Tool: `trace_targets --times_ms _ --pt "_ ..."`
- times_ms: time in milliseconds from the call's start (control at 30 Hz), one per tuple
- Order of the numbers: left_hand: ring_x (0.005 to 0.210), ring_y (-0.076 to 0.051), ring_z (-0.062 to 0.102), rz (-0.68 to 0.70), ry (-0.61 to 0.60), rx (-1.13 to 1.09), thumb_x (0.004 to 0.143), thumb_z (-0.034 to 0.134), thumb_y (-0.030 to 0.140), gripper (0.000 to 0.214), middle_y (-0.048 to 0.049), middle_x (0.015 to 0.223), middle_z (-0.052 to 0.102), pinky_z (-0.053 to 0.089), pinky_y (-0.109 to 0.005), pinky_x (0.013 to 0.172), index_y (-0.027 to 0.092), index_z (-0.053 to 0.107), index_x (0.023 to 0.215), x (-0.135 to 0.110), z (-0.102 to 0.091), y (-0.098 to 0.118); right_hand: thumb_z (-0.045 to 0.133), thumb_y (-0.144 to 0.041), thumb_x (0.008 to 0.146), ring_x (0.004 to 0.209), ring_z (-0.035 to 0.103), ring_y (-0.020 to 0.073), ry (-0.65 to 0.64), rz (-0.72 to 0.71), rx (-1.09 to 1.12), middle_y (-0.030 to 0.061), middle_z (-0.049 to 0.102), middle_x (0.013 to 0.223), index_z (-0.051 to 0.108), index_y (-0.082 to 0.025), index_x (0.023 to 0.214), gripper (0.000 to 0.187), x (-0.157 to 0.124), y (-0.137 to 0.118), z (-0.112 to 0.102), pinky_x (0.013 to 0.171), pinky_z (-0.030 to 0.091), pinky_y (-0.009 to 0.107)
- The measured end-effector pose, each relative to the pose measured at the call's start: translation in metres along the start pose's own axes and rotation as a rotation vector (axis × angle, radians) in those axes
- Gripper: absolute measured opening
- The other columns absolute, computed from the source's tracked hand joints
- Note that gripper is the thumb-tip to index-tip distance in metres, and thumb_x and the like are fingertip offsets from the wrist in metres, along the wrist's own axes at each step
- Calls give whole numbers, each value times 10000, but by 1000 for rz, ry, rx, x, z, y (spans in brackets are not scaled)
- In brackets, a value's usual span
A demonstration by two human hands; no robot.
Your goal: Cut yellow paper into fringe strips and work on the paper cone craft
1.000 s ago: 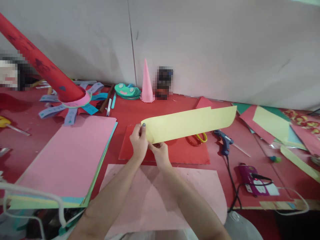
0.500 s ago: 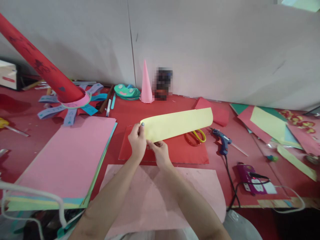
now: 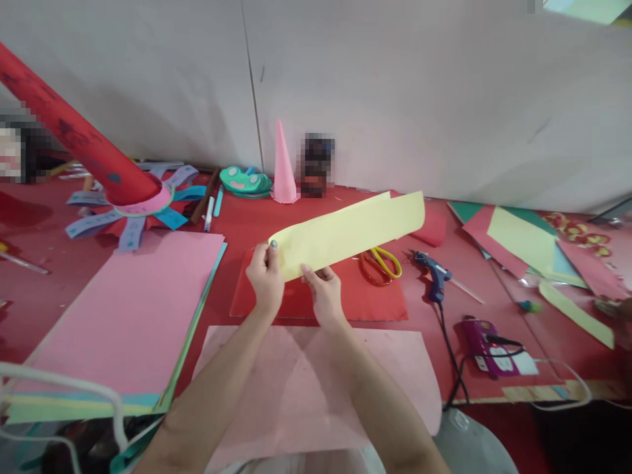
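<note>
Both of my hands hold a long yellow paper strip (image 3: pixel 353 229) in the air above a red sheet (image 3: pixel 345 296) on the table. My left hand (image 3: pixel 265 280) pinches the strip's near left end, thumb on top. Just to its right, my right hand (image 3: pixel 324 294) grips the strip's lower edge. The strip is doubled over, and its far end points up and to the right. A pink sheet (image 3: pixel 316 388) lies under my forearms.
A stack of large pink and coloured sheets (image 3: pixel 133 316) lies at the left. Scissors (image 3: pixel 380 263), a blue glue gun (image 3: pixel 432 273) with its cord and a purple device (image 3: pixel 486 342) sit to the right. Behind are a pink cone (image 3: pixel 284 164), a red tube (image 3: pixel 74 138) and paper scraps (image 3: pixel 533 243).
The yellow strip's far end has lifted and tilted upward. My right hand has slid a little to the right along its lower edge. The view shifted slightly.
</note>
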State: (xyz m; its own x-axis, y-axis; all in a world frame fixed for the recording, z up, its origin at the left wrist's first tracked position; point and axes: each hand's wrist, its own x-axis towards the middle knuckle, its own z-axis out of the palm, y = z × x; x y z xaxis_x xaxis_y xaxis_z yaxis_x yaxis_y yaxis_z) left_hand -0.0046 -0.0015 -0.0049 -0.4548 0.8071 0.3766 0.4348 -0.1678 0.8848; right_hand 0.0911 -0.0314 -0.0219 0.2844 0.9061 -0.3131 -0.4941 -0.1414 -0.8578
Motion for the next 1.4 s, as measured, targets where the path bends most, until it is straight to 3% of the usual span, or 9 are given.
trace_targets --times_ms 233,533,1000,1200,1400 --pt "485 -81 283 24 67 8 879 459 324 302 61 517 290 238 -229 493 191 383 617 3 -2 -2 785 -388 580 551 489 96 31 -76 -14 -55 506 528 482 -188 561 363 9 -3 -8 632 420 262" --pt "488 -89 277 6 44 -13 873 464 356 305 57 518 271 237 -238 491 199 381 625 4 -4 0 780 -321 589 527 463 66 117 -170 164 -80 448 543 463 -202 603 339 27 -27 -26 581 409 226" --pt "480 -86 263 20 26 18 873 458 316 321 59 512 267 225 -239 487 201 321 606 10 -4 -7 796 -309 556 538 495 51 248 -264 268 -50 541 660 523 -190 647 311 43 -40 -47 581 451 222" --pt "479 -83 267 9 30 12 871 450 342 327 60 509 269 228 -235 486 199 330 603 11 -4 -7 774 -308 598 568 521 58 245 -289 259 -55 535 654 532 -194 665 276 43 -40 -49 613 467 225" --pt "483 -87 253 24 -5 -14 867 463 381 363 59 509 244 224 -237 481 202 304 593 12 -5 -8 761 -322 619 584 546 64 333 -381 259 -50 570 687 546 -201 722 268 55 -46 -70 623 497 224"
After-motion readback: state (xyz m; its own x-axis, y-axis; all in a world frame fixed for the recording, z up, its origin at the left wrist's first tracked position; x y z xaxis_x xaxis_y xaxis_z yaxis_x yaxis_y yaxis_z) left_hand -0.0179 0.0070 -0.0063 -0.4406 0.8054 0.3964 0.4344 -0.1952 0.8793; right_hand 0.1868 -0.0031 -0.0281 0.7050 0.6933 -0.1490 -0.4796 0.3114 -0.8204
